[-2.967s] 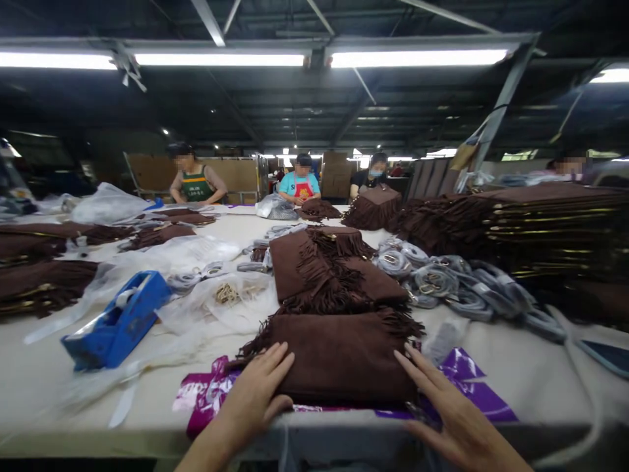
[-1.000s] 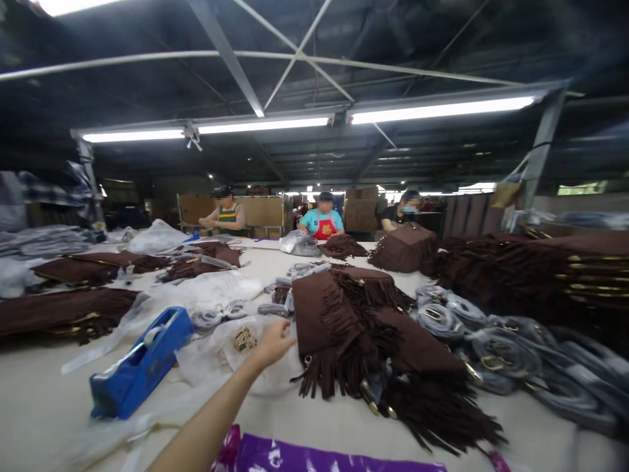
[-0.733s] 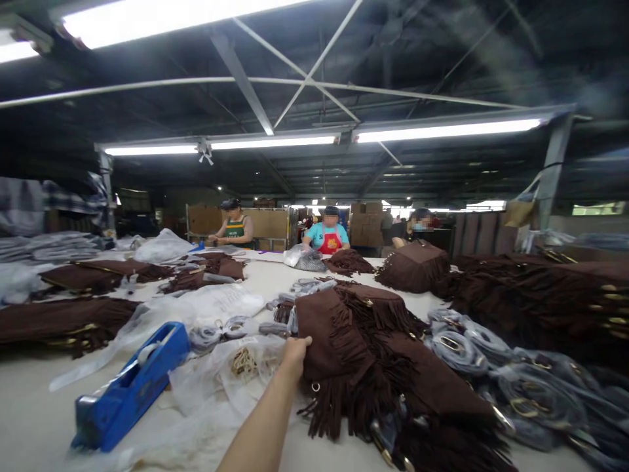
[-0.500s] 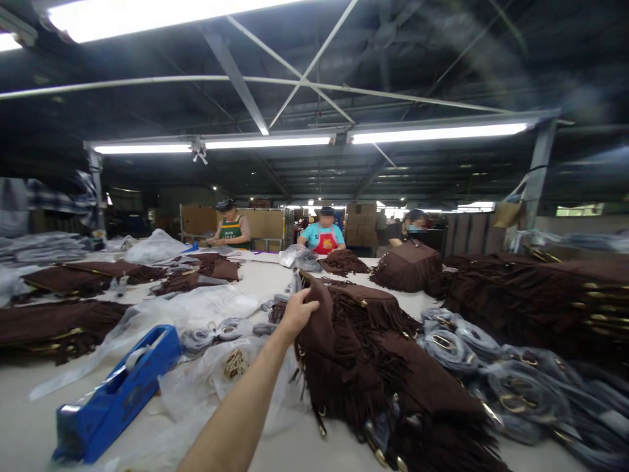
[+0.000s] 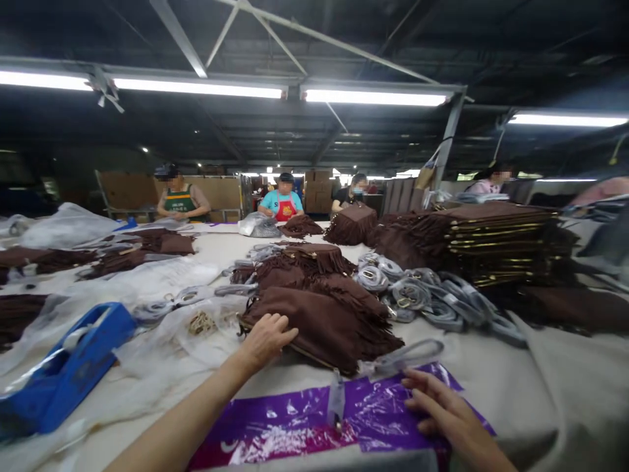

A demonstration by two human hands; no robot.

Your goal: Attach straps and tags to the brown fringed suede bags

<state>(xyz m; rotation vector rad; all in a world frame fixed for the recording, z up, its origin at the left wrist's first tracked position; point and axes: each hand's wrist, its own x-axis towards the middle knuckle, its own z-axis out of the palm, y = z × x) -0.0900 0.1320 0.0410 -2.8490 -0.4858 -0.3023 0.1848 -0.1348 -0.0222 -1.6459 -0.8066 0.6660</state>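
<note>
My left hand (image 5: 268,337) is closed on the near left corner of a dark brown fringed bag (image 5: 319,321), thumb towards the right. The bag lies tilted, its zipped edge facing me and its fringe to the right; a plastic-wrapped tab (image 5: 337,401) hangs from it over a purple plastic sheet (image 5: 383,400). My right hand (image 5: 439,406) hovers at the sheet's right side, fingers apart and holding nothing. Just beyond its fingertips is a grey wrapped strap loop (image 5: 410,354). More brown fringed bags (image 5: 302,262) lie behind the one I hold.
A blue tape dispenser (image 5: 73,367) stands at the left, by clear plastic bags (image 5: 167,347). Coiled, wrapped straps (image 5: 417,292) lie to the right, before a tall stack of brown bags (image 5: 501,229). Several people work across the table, one in a red apron (image 5: 285,206).
My left hand has brought a brown bag down towards me, over the purple sheet's far edge. My right hand has come into view. The camera has turned right and down.
</note>
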